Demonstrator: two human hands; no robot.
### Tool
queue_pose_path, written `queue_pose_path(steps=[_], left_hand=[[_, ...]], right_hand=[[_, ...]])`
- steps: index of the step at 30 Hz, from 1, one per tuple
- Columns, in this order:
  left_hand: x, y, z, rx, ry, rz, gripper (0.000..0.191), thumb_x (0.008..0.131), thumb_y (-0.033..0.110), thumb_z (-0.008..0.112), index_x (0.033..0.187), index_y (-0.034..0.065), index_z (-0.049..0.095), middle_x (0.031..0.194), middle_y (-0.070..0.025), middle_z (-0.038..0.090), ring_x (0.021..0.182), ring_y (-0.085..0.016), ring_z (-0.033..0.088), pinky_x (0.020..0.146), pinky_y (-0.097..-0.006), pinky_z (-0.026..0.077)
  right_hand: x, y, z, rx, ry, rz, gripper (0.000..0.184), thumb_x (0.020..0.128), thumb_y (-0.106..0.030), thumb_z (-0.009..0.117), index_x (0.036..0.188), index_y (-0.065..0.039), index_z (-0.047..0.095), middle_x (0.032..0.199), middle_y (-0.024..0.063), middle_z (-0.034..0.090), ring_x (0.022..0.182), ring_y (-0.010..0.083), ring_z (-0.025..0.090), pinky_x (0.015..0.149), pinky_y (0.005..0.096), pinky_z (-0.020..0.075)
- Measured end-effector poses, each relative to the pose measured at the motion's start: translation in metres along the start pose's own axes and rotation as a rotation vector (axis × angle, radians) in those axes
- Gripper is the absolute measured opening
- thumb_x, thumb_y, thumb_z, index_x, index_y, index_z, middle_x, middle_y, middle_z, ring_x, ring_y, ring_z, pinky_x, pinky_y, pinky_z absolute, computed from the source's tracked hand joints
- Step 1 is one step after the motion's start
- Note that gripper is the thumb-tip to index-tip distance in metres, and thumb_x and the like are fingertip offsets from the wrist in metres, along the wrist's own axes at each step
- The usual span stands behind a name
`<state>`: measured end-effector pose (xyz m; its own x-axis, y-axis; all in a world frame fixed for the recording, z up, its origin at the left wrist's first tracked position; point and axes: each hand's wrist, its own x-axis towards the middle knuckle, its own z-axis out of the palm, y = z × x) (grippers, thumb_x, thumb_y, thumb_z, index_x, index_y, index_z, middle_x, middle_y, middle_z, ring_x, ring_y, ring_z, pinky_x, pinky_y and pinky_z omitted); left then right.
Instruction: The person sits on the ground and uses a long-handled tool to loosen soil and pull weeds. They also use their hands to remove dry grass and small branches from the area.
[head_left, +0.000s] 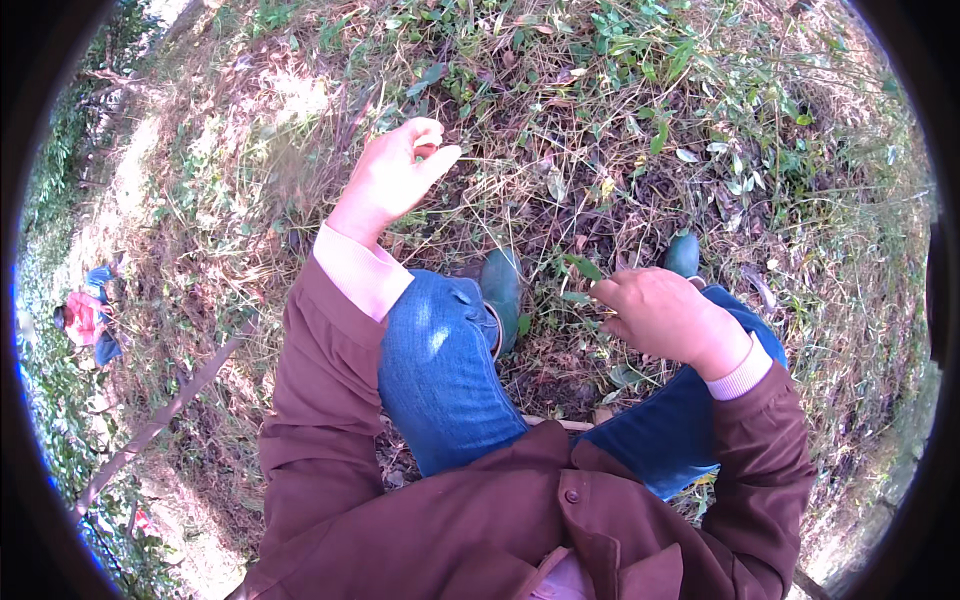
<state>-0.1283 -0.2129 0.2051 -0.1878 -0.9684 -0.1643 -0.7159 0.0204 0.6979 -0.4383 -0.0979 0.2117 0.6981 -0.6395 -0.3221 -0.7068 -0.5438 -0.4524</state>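
My left hand (397, 166) is raised above the grass at the upper left, thumb and fingers curled close together. A small pale thing shows between its fingertips, too small to name. Over the ground between my knees, my right hand (656, 315) has its fingers bent, with a green leafy sprig (582, 267) at the fingertips; whether it is pinched or lies behind them, I cannot tell. Dry stems and green weeds (525, 187) cover the ground between the two hands.
Two green boots (502, 300) stand on the ground below my jeans (442, 360). At the left, a long branch (161, 420) slants up from the ground. Farther off at the left rim, another person (84, 315) in a pink top sits or crouches. Fallen leaves (739, 172) lie at the right.
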Motion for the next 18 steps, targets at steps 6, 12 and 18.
queue_pose_path(steps=[6,12,18], left_hand=[[0.078,-0.092,0.088,0.406,-0.134,-0.154,0.088,0.077,0.046,0.072,0.134,-0.0094,0.035,0.132,-0.0274,0.047,0.125,-0.036,0.045,0.107,-0.0388,0.035],[0.124,-0.129,0.191,0.691,-0.286,-0.05,0.123,0.066,0.064,0.071,0.143,-0.0113,0.012,0.15,-0.0309,0.014,0.143,-0.039,0.011,0.116,-0.0453,0.01],[0.162,-0.153,0.238,0.659,-0.205,-0.342,0.134,0.058,0.063,0.077,0.143,-0.0127,0.006,0.149,-0.0334,0.011,0.142,-0.041,0.007,0.115,-0.0499,0.005]], right_hand=[[-0.035,0.003,-0.025,-0.056,0.022,0.159,0.039,0.072,-0.016,0.072,0.106,-0.005,0.057,0.086,0.0104,0.059,0.086,0.0286,0.059,0.078,0.0396,0.0461],[-0.045,0.012,-0.034,0.072,0.049,0.141,0.043,0.072,-0.018,0.067,0.11,0.0,0.058,0.08,0.0094,0.057,0.08,0.0257,0.059,0.076,0.0367,0.0461],[-0.043,0.023,-0.042,0.161,-0.039,0.197,0.059,0.061,-0.022,0.076,0.113,0.0,0.057,0.098,0.0138,0.062,0.092,0.0312,0.061,0.084,0.0418,0.0471]])
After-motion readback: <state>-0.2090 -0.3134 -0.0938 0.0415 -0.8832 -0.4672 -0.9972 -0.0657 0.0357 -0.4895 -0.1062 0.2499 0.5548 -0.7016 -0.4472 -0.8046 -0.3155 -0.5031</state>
